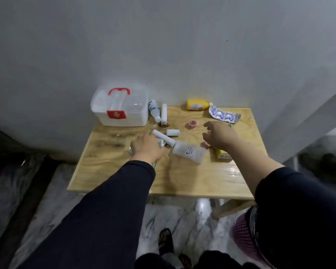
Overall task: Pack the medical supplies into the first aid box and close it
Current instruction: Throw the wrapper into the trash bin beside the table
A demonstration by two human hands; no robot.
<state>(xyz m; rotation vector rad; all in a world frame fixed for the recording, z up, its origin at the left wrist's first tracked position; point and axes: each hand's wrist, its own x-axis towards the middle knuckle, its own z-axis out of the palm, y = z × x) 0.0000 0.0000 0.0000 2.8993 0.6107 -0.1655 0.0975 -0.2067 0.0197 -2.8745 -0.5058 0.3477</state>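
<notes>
The white first aid box (pixel 124 111), lid shut with a red handle and red cross, stands at the table's back left. Beside it lie a small white bottle (pixel 154 110) and a white roll (pixel 164 113). My left hand (pixel 146 147) rests palm down over a clear packet with green print (pixel 162 142), next to a long white tube (pixel 164 138). A clear bottle (pixel 189 151) lies in the middle. My right hand (pixel 220 135) hovers with fingers spread above a small pink cup (pixel 207 145) and a yellow box (pixel 223 154).
The wooden table (pixel 182 177) stands against a grey wall. A yellow bottle (pixel 197 105), a silver blister strip (pixel 224 114), another pink cup (pixel 192 124) and a short white roll (pixel 173 132) lie at the back. A pink mesh basket (pixel 244 233) stands on the floor.
</notes>
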